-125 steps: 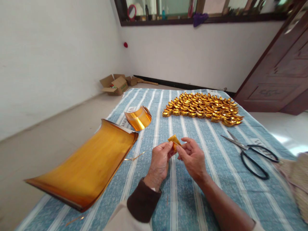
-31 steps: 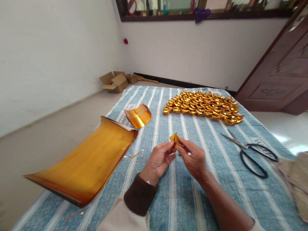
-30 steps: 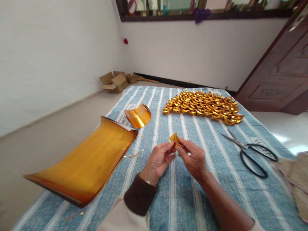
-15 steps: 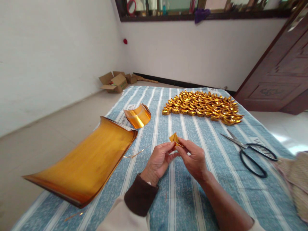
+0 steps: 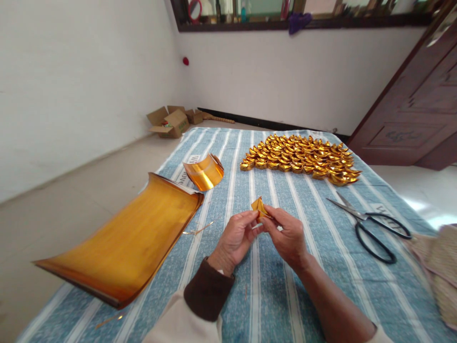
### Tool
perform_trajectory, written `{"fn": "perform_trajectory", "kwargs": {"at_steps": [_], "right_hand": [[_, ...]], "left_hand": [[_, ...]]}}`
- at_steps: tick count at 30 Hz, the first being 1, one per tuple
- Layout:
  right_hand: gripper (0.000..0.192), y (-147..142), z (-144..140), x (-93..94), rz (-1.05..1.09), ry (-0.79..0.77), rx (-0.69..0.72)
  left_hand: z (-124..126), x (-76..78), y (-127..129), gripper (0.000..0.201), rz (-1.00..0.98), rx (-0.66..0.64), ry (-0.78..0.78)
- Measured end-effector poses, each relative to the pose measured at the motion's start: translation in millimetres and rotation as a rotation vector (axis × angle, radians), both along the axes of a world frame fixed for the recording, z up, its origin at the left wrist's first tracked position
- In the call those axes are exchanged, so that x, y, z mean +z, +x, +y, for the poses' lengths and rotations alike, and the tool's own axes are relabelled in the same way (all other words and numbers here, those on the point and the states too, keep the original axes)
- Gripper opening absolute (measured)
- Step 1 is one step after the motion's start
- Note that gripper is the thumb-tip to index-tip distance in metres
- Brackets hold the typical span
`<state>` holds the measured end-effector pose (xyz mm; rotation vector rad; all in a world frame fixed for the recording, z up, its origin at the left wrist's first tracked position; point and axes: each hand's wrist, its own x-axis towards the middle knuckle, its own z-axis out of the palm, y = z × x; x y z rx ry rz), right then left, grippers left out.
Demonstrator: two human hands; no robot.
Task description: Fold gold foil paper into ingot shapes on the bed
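My left hand (image 5: 235, 238) and my right hand (image 5: 287, 236) meet above the blue striped cloth (image 5: 278, 286), and both pinch a small folded piece of gold foil paper (image 5: 258, 206) between their fingertips. The piece's pointed top sticks up above my fingers. A large curled stack of gold foil sheets (image 5: 124, 243) lies to the left of my hands. A smaller curled gold sheet (image 5: 204, 173) rests beyond it.
Several folded gold ingots (image 5: 303, 158) lie packed in rows at the far side of the cloth. Black scissors (image 5: 371, 227) lie to the right, and a woven straw thing (image 5: 437, 267) sits at the right edge. Open cardboard boxes (image 5: 171, 122) stand on the floor by the wall.
My fingers have shifted slightly on the gold piece, which stays between both hands in the same spot. Everything on the cloth is where it was.
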<state>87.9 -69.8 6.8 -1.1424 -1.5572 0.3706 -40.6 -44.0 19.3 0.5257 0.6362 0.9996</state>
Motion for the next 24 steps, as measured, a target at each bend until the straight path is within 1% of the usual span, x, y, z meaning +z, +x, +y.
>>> {"fn": "perform_trajectory", "kwargs": {"at_steps": [6,10,13,17,24], "right_hand": [[0.017,0.3,0.7,0.7,-0.078,0.065,-0.013],[0.015,0.1,0.7,0.2,-0.114,0.118,-0.042],[0.017,0.3,-0.1,0.5,-0.117,0.165,-0.040],[0.020,1.7,-0.7,1.4,-0.109,0.165,-0.011],[0.023,3.2,-0.4,-0.2,-0.203,0.216,-0.054]], "left_hand": [[0.0,-2.3,2.2,0.013,-0.043,0.028,-0.019],[0.5,-3.1,2.3,0.008,-0.064,0.046,-0.044],[1.6,-3.9,1.5,0.006,-0.076,0.050,-0.074],[2.7,-6.1,0.3,0.005,-0.073,0.057,-0.079],[1.8,-5.7,0.1,0.006,-0.060,0.048,-0.049]]}}
